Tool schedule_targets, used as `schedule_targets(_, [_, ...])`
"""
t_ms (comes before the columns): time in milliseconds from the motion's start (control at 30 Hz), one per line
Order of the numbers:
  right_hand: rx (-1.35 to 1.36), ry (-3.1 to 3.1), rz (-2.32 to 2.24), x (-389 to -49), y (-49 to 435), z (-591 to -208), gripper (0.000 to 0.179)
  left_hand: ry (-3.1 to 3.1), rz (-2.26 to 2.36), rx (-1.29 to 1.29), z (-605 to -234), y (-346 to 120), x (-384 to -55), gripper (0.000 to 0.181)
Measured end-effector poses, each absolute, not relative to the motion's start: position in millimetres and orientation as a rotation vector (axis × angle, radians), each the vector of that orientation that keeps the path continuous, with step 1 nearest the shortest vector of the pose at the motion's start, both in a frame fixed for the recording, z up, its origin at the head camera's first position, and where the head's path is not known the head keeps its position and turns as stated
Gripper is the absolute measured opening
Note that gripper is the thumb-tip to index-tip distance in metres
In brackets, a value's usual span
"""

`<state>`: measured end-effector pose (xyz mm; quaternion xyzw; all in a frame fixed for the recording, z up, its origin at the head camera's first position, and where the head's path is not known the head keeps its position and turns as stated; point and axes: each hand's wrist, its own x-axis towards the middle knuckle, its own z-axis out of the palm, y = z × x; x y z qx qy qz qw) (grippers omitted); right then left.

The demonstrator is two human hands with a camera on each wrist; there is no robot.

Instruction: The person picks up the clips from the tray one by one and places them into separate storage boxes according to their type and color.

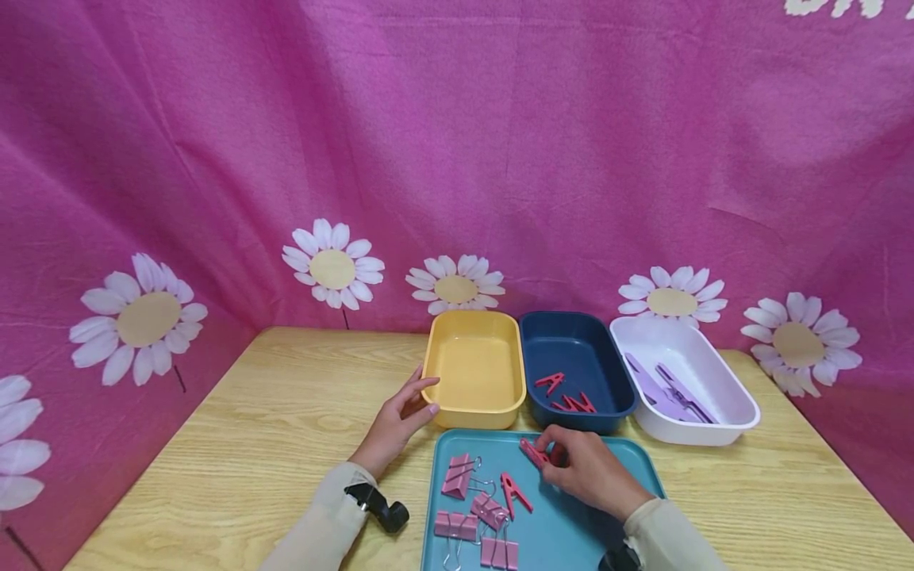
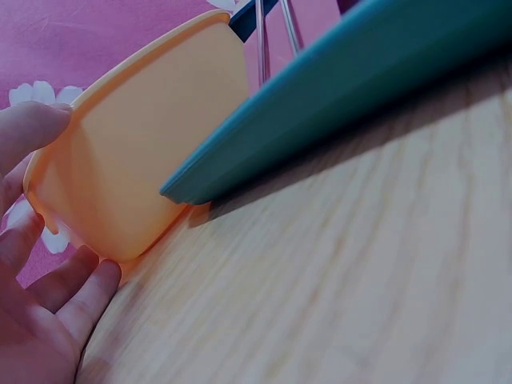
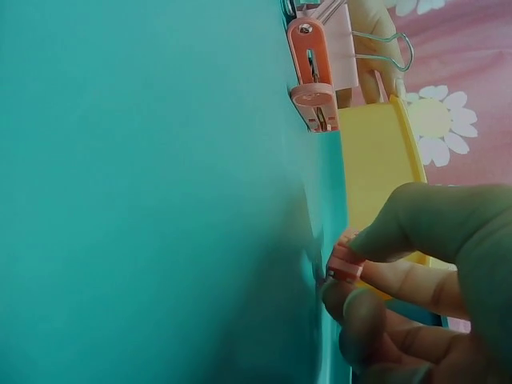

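Observation:
At the near left corner of the yellow bin (image 1: pixel 474 373), my left hand (image 1: pixel 396 420) rests with loosely extended fingers. In the left wrist view its thumb (image 2: pixel 36 128) touches the rim and other fingertips sit low by the bin's side. Over the far part of the teal tray (image 1: pixel 564 507), my right hand (image 1: pixel 585 468) pinches a red clothespin (image 1: pixel 533 454) between thumb and fingers; the right wrist view shows the clothespin (image 3: pixel 346 262) partly covered by them. Another red clothespin (image 1: pixel 516 492) lies on the tray, beside several pink binder clips (image 1: pixel 457 525).
Right of the yellow bin stands a dark blue bin (image 1: pixel 571 341) holding several red clothespins (image 1: pixel 574 403). Farther right, a white bin (image 1: pixel 735 420) contains purple utensils (image 1: pixel 674 392). The wooden table (image 1: pixel 286 404) meets a pink flowered cloth (image 1: pixel 457 159) behind the bins.

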<state>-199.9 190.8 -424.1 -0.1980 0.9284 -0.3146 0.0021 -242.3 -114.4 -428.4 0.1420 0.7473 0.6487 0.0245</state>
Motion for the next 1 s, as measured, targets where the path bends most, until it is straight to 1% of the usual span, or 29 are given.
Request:
schedule_targets(600, [-0.636, 2.927, -1.018, -198.5, 187.1, -418.6, 0.023, 2.316, 1.992, 0.443, -427.5, -115.6, -240.9, 0.045])
schedule_targets(1000, [-0.710, 2.916, -1.084, -200.8, 186.5, -412.3, 0.023, 2.304, 2.007, 0.451, -429.6, -116.2, -242.8, 0.046])
